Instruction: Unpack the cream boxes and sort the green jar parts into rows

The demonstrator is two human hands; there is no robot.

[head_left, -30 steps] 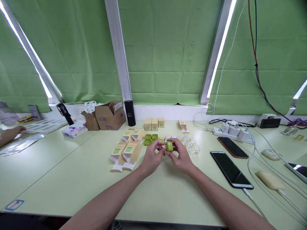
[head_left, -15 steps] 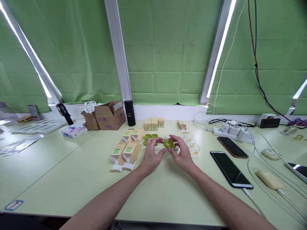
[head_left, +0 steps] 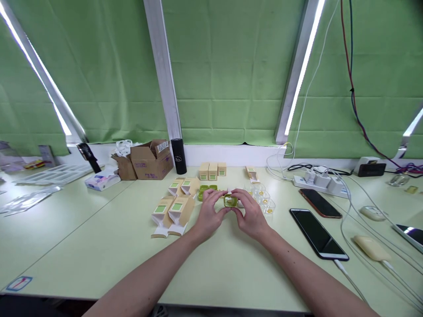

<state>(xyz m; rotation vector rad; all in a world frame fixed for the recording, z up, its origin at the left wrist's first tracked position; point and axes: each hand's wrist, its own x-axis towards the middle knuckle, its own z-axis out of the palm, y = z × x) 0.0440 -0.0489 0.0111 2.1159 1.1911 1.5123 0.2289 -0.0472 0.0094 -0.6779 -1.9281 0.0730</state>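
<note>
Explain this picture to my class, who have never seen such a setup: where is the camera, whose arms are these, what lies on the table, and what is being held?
The camera sits on a person's head, looking forward and down, so the two bare arms are the wearer's own. The left hand and right hand together hold a small green case above a pale table. Beside them lie open cardboard cartons, more green cases and clear trays. To the right lie two phones and a power strip; behind hang green blinds.
</note>
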